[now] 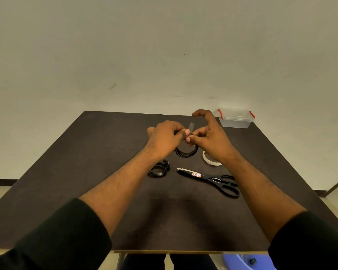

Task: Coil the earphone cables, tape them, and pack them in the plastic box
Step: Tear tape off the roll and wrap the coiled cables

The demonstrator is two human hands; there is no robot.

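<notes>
Head view, dark table point(86, 172).

Left: second coil point(158, 169) lies flat on the table, near the left forearm, untouched by either hand. It looks bundled already; whether tape is on it cannot be told at this size.

Centre: left hand point(165, 136) is pinched shut on the top of the first coil point(186, 152), thumb over the strands. The coil hangs below both hands, above the table. A short strip of tape point(191, 126) stands up from the pinch point, one end stuck at the strands, the other end free.

Right of centre: right hand point(209, 136) meets the left at the same spot, thumb and a finger closed on the coil and the tape's base; index finger raised and free.

Near right: scissors point(213, 179) lie closed on the table. Tape roll point(210, 160) sits just beyond them, partly hidden by the right wrist.

Far right corner: box point(235, 117), lid on, red clips; appears empty.

Judgement on progress: coiling done for both cables. Taping of the first coil is underway, with the strip not yet wrapped round. Left to do: finish the wrap, tape the second coil if it needs it, open the box, pack both.
</notes>
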